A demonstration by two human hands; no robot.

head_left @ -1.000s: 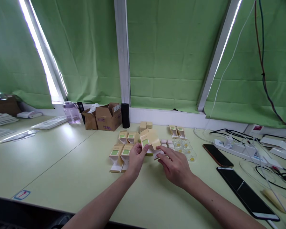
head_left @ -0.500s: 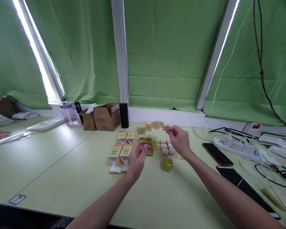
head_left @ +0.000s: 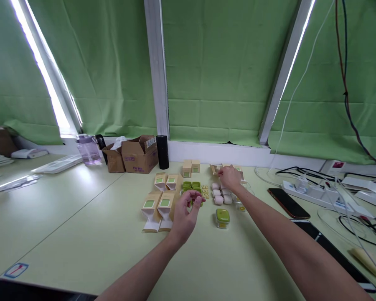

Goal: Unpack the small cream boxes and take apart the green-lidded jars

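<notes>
My right hand (head_left: 230,179) reaches to the back right, its fingers pinched at a brown paper piece (head_left: 215,169) beside other flat brown pieces (head_left: 238,168). My left hand (head_left: 185,215) hovers over the table with fingers loosely curled and apart, holding nothing visible. Just behind it are small green lids (head_left: 191,185), partly hidden by the fingers, and tiny yellow pieces (head_left: 205,191). Pale pink rolls (head_left: 222,195) lie in rows below my right hand. A clear container with a green lid (head_left: 222,217) stands in front. To the left are several open brown cartons (head_left: 165,203).
Two closed small cartons (head_left: 191,167) stand at the back. A cardboard box (head_left: 140,154), black cylinder (head_left: 162,152) and purple bottle (head_left: 89,149) line the wall. On the right are phones (head_left: 288,202), a power strip (head_left: 316,195) and loose cables. Another person's hand shows at the far left edge.
My right hand has moved slightly lower with the brown paper piece, bringing it to the flat brown pieces. My left hand has shifted a little right and stays loosely curled.
</notes>
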